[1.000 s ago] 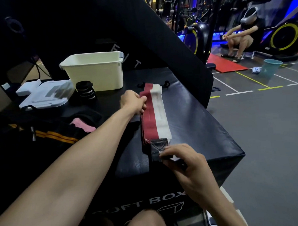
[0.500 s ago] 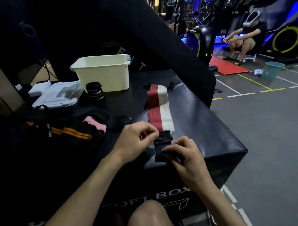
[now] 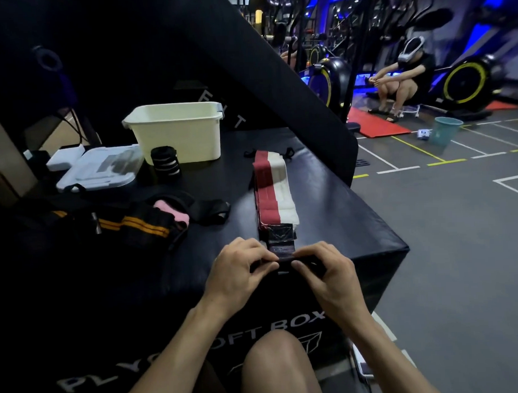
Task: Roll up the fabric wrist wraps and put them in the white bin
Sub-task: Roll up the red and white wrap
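Wrist wrap point(image 3: 273, 183): a red-and-white fabric strip is lying flat on the black foam box point(image 3: 335, 210), its long axis running straight away from the person toward the white bin point(image 3: 176, 131).

Near end: the wrap's black tab end point(image 3: 280, 244) is sitting at the box's front edge, directly between the two hands.

Left hand point(image 3: 240, 270): fingers are curling in, thumb and fingertips pinching the left side of the black tab.

Right hand point(image 3: 324, 269): fingers are curling likewise, pinching the right side of the same tab; both hands are equally near, mirroring each other.

Direction of travel: the loose length is stretching from the fingers toward the bin, so a roll started here looks set to be travelling forward along the strip, away from the body.

Far end: the wrap's far end, with small black loops showing at either side, is lying just short of the bin, slightly to the bin's right.

White bin: it is standing at the back of the box, left of the strip's line; its inside is not visible from this angle.

Rolled wrap point(image 3: 165, 161): a black roll with pale stripes is standing just in front of the bin, outside it.

Other wraps point(image 3: 152, 224): a dark heap with orange stripes and a pink piece is waiting on the box, well left of the strip.

Progress: rolling appears to be only beginning.
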`<action>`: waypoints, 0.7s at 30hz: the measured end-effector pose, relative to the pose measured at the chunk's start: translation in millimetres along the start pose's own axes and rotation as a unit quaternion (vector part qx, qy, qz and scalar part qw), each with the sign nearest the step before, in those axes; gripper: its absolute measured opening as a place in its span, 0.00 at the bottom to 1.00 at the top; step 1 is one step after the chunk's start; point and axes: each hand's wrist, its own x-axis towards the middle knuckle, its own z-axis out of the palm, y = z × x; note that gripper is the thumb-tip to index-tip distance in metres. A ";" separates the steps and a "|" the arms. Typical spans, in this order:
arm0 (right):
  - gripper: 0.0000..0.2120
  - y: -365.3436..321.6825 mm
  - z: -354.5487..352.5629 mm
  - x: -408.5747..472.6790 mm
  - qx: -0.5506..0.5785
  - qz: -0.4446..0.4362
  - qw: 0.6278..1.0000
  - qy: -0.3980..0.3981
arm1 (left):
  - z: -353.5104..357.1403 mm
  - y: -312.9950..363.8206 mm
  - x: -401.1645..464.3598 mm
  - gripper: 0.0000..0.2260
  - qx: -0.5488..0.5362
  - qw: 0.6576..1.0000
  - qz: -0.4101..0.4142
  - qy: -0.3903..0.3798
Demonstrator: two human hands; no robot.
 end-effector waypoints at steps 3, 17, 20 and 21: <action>0.04 -2.9 0.0 -0.5 -0.041 -0.004 0.999 -0.009 | -0.5 -0.6 0.7 0.05 -0.018 1.000 -0.012 -0.002; 0.08 -12.3 -6.5 24.9 -0.080 0.068 0.990 -0.098 | -6.8 5.3 9.7 0.02 -0.046 0.989 -0.135 -0.046; 0.11 -13.9 -6.0 30.3 -0.082 0.088 0.987 -0.105 | -7.5 8.3 12.8 0.05 -0.016 0.985 -0.160 -0.054; 0.13 -14.9 -6.3 32.3 -0.079 0.099 0.986 -0.106 | -7.7 9.6 14.4 0.06 -0.008 0.984 -0.171 -0.055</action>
